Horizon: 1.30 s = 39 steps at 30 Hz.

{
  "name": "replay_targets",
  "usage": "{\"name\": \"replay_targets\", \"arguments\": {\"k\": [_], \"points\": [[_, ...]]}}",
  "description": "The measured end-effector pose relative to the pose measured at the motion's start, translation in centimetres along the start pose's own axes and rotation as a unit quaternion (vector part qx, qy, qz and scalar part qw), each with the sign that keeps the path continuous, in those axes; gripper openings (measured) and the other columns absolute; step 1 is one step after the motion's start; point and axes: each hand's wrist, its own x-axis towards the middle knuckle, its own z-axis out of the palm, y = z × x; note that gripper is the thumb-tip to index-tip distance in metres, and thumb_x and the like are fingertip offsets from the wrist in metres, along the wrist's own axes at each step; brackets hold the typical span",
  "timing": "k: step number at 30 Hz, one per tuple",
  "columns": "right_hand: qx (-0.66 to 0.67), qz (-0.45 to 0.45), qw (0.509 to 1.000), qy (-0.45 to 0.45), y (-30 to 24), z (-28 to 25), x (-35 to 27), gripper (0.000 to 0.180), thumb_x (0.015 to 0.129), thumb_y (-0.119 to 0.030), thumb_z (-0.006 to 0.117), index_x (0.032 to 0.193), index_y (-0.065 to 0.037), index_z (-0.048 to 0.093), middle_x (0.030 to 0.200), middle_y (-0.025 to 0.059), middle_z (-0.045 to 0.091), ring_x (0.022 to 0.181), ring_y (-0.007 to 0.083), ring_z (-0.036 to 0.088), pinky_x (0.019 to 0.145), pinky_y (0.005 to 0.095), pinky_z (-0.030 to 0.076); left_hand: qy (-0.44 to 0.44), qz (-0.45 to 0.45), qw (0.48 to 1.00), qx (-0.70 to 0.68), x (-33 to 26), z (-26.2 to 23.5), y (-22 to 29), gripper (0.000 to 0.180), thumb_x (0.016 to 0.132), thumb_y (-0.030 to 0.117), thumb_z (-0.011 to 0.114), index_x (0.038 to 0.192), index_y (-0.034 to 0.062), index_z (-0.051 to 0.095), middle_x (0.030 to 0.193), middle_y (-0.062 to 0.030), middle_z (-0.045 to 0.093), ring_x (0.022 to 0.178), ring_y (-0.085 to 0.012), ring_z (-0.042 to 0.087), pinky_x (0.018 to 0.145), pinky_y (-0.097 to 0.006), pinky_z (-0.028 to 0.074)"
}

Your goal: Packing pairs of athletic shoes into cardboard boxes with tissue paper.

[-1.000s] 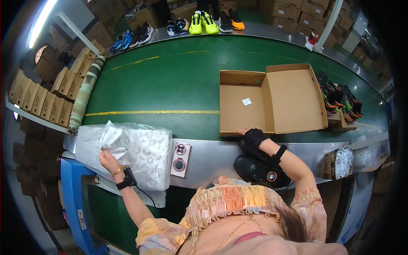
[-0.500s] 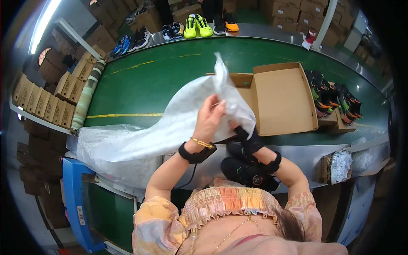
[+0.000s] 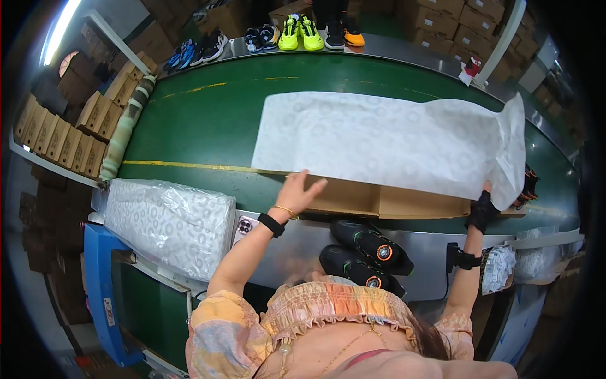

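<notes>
A large white sheet of printed tissue paper is spread over an open brown shoe box, hiding all but the box's near part. My right hand, in a black fingerless glove, grips the sheet's near right corner, where the paper is bunched up. Beside the sheet's near left edge is my left hand, its thumb and fingers apart and nothing held. On the metal ledge in front of me lies a pair of black shoes with orange round dials, side by side.
A plastic-covered stack of tissue paper lies at left, with a phone next to it. Sample shoes line the far edge of the green conveyor belt. Shoe boxes stand far left. White paper wads fill a small box at right.
The tissue sheet, crumpled in the air before, now lies spread across the box. My right hand has moved right with its corner; my left hand has let go and moved slightly left and down.
</notes>
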Motion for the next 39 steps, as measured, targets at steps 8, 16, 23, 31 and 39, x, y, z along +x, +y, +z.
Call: {"name": "replay_targets", "arguments": {"k": [8,16,23,31,39], "points": [[-0.118,0.078,0.990,-0.011,0.7,-4.7,3.1,0.049,0.072,-0.029,0.066,0.101,0.008,0.055,0.099,0.0141,0.058,0.084,0.0240,0.054,0.075,0.0318,0.043,0.060,-0.334,0.899,-0.278,1.9,0.2,-7.7,0.083,0.067,0.056,0.059,0.111,-0.0124,0.042,0.115,-0.0264,0.046,0.110,-0.0327,0.043,0.088,-0.038,0.037],[-0.354,-0.136,0.922,0.084,-0.2,-6.4,5.9,0.071,0.067,-0.026,0.070,0.121,0.003,0.033,0.122,0.0191,0.040,0.108,0.0301,0.043,0.088,0.0363,0.036,-0.014,-0.295,0.693,-0.657,2.3,1.8,-10.3,0.043,0.076,0.020,0.063,0.107,-0.0053,0.049,0.102,-0.0129,0.057,0.091,-0.0251,0.056,0.078,-0.036,0.046],[-0.497,-0.307,0.750,-0.310,-9.3,2.9,-3.0,0.066,0.070,-0.031,0.063,0.127,-0.013,0.035,0.132,0.0162,0.028,0.124,0.0282,0.024,0.094,0.0527,0.020,0.070,-0.263,0.726,-0.631,0.8,1.8,-11.7,0.034,0.077,0.011,0.060,0.105,-0.0039,0.050,0.098,-0.0141,0.058,0.083,-0.0251,0.059,0.072,-0.036,0.049],[-0.424,-0.265,0.762,-0.412,-3.7,0.3,-5.9,0.057,0.065,-0.024,0.065,0.116,-0.007,0.045,0.124,0.0176,0.037,0.113,0.0302,0.037,0.086,0.0515,0.030,0.055,-0.285,0.679,-0.675,0.3,0.6,-10.8,0.034,0.077,0.012,0.060,0.105,-0.0034,0.050,0.097,-0.0125,0.058,0.082,-0.0233,0.059,0.072,-0.035,0.049],[-0.238,-0.324,0.652,-0.643,-4.4,-11.7,-20.7,0.022,0.073,-0.028,0.048,0.078,-0.010,0.060,0.081,0.0101,0.059,0.074,0.0280,0.058,0.065,0.0375,0.045,0.029,-0.291,0.697,-0.655,-0.4,4.6,-10.9,0.030,0.076,0.008,0.057,0.102,-0.0040,0.051,0.093,-0.0127,0.058,0.078,-0.0246,0.060,0.067,-0.037,0.050]]}}
